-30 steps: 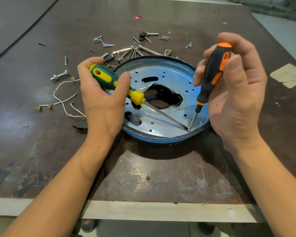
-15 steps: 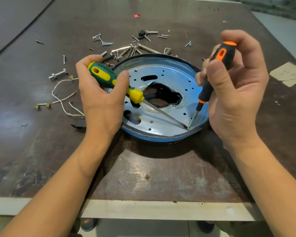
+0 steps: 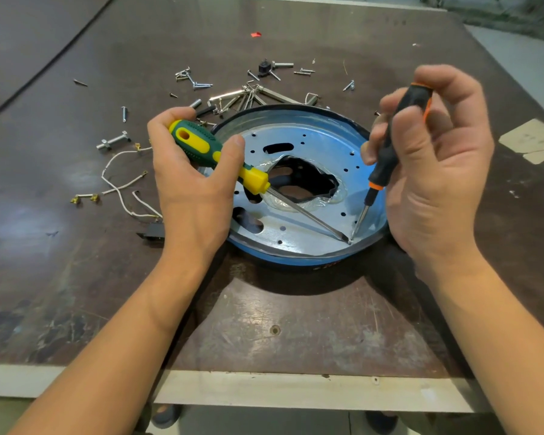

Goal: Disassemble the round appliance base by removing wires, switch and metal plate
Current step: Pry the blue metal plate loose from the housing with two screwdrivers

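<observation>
Wires (image 3: 120,186) and switch (image 3: 153,235) are out. Our left hand (image 3: 195,196) grips a green screwdriver (image 3: 201,149), our right hand (image 3: 434,183) a black screwdriver (image 3: 387,152) — the metal plate (image 3: 311,149) is not yet freed.

Blue base (image 3: 299,262); green-yellow screwdriver (image 3: 201,149); black-orange screwdriver (image 3: 390,146).

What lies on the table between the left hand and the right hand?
Head view: the base with its plate; over it the green screwdriver and the black screwdriver, tips close together.
</observation>
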